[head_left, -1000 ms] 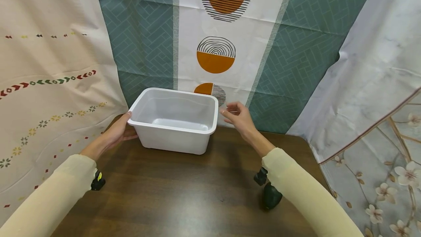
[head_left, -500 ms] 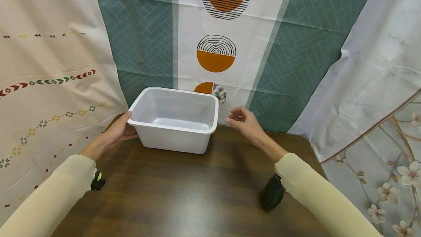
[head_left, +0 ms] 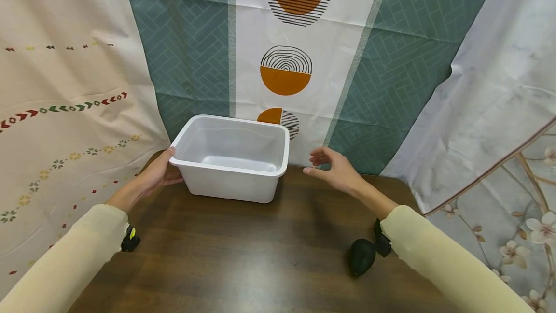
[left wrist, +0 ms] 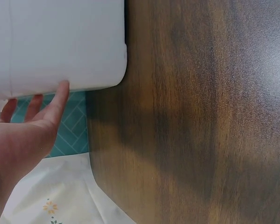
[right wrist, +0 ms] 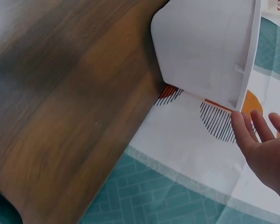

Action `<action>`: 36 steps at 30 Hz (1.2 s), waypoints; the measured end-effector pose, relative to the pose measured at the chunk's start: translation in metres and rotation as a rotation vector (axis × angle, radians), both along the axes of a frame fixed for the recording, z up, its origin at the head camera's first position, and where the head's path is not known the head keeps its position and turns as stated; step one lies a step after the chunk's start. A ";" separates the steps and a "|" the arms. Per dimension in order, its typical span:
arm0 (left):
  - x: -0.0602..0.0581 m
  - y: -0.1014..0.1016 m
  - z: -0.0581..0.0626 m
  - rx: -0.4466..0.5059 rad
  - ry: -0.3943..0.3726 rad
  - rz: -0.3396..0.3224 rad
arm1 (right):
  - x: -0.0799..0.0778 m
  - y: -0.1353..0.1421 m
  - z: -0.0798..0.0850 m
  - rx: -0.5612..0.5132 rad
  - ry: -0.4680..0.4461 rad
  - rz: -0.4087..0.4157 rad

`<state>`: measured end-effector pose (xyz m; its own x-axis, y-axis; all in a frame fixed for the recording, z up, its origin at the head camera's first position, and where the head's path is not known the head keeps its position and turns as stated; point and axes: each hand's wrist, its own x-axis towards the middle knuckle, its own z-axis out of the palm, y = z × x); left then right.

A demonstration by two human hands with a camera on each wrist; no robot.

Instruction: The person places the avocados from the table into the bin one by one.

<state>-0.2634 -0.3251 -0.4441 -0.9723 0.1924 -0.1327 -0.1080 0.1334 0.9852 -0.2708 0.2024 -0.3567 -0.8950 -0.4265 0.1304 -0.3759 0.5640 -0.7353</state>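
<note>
A white plastic bin (head_left: 230, 182) stands on the brown table at the back, its inside bare. My left hand (head_left: 157, 173) grips its left end, thumb at the rim; in the left wrist view the fingertips (left wrist: 62, 88) touch the bin's side wall. Apart from the bin, to its right, my right hand (head_left: 332, 169) hovers over the table with loosely bent fingers and a gap between thumb and fingers. It holds nothing. A dark green avocado (head_left: 362, 257) lies on the table nearer to me, just left of my right wrist.
The brown wooden table (head_left: 243, 245) runs back to a green and white patterned cloth (head_left: 191, 52) hanging close behind the bin. A cream cloth (head_left: 78, 124) hangs on the left, a flowered white one (head_left: 491, 168) on the right. Each wrist wears a small black camera (head_left: 382, 239).
My right hand has moved right and toward me, away from the bin's right rim. The avocado, partly covered by the right wrist before, now shows whole. Left hand and bin have stayed put.
</note>
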 end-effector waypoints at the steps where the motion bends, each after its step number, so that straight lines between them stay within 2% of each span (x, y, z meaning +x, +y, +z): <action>1: 0.000 0.000 0.000 0.002 -0.001 -0.004 | 0.001 0.003 0.001 0.011 0.002 0.002; 14: 0.002 0.001 0.003 -0.005 0.001 -0.003 | -0.003 0.042 -0.012 0.137 -0.009 -0.029; 24: 0.003 0.003 0.002 0.000 0.016 -0.022 | -0.014 0.084 -0.029 0.235 -0.021 -0.108; 28: 0.003 0.004 0.003 0.011 0.010 -0.016 | -0.013 0.099 -0.032 0.271 -0.012 -0.127; 36: 0.003 0.003 0.001 0.024 0.008 0.002 | -0.007 0.116 -0.039 0.306 0.001 -0.115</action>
<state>-0.2601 -0.3218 -0.4433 -0.9737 0.1932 -0.1206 -0.1007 0.1096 0.9889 -0.2779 0.3187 -0.3961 -0.9394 -0.3425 0.0127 -0.2979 0.7977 -0.5244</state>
